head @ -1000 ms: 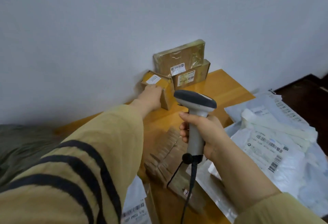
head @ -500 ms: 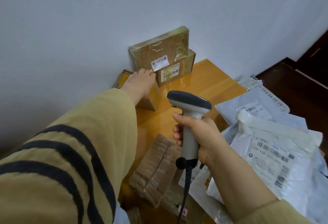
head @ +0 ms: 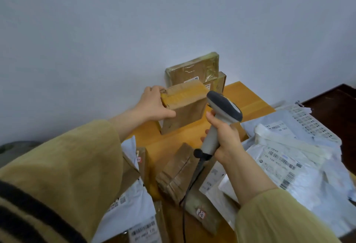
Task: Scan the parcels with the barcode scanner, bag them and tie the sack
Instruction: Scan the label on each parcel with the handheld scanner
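Observation:
My left hand grips a small brown cardboard parcel by its left end and holds it tilted above the wooden table. My right hand holds the grey barcode scanner by its handle, its dark head right beside the parcel's right edge. The scanner's black cable hangs down towards me. Two more brown parcels lean against the white wall behind the held one.
A taped brown parcel lies on the table below the scanner. White plastic mailers with barcode labels are heaped at the right, over a white basket. More boxes and mailers sit at the lower left. Dark furniture is far right.
My left hand has taken hold of the small parcel by the wall and lifted it off the table, turning it towards the scanner. The scanner has come closer to it.

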A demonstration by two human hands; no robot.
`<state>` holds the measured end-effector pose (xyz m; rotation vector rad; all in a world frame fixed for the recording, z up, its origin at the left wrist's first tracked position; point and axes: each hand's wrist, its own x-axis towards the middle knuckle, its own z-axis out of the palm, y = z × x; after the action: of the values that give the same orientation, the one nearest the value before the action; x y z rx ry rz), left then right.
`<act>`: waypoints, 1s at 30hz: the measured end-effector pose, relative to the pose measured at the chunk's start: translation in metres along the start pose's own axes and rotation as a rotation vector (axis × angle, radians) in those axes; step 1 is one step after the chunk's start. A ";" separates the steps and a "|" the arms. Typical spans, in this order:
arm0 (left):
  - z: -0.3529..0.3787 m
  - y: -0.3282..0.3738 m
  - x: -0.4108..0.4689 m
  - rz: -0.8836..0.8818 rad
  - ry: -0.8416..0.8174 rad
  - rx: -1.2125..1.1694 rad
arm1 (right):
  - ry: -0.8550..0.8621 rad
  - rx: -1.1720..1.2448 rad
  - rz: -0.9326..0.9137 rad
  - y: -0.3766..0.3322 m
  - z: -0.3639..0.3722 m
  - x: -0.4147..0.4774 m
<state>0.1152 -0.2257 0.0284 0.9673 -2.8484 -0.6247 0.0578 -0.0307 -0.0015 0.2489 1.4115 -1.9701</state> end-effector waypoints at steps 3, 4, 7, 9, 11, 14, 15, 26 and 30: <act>-0.004 0.005 -0.035 -0.064 0.002 -0.122 | -0.152 0.038 0.018 0.000 0.001 -0.021; -0.005 0.009 -0.048 -0.057 0.007 -0.153 | -0.201 0.046 0.007 0.002 0.002 -0.027; -0.003 0.027 -0.087 0.017 -0.029 -0.211 | -0.314 0.058 -0.043 0.006 0.004 -0.047; -0.003 0.039 -0.108 0.048 -0.031 -0.298 | -0.313 0.071 -0.078 0.008 -0.001 -0.056; -0.008 0.046 -0.122 0.042 0.053 -0.432 | -0.283 0.090 -0.089 0.008 -0.010 -0.060; -0.019 0.046 -0.135 -0.057 0.195 -0.693 | -0.270 0.157 -0.082 0.006 -0.025 -0.066; -0.021 0.045 -0.139 -0.061 0.198 -0.747 | -0.272 0.163 -0.084 0.006 -0.029 -0.068; -0.037 0.054 -0.172 -0.444 -0.214 -0.834 | -0.290 0.150 -0.146 0.000 -0.047 -0.090; -0.039 0.044 -0.173 -0.410 -0.158 -1.071 | -0.264 0.147 -0.141 -0.004 -0.048 -0.094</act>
<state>0.2355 -0.1046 0.0925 1.2275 -1.8372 -2.0022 0.1141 0.0518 0.0314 -0.0462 1.1443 -2.1348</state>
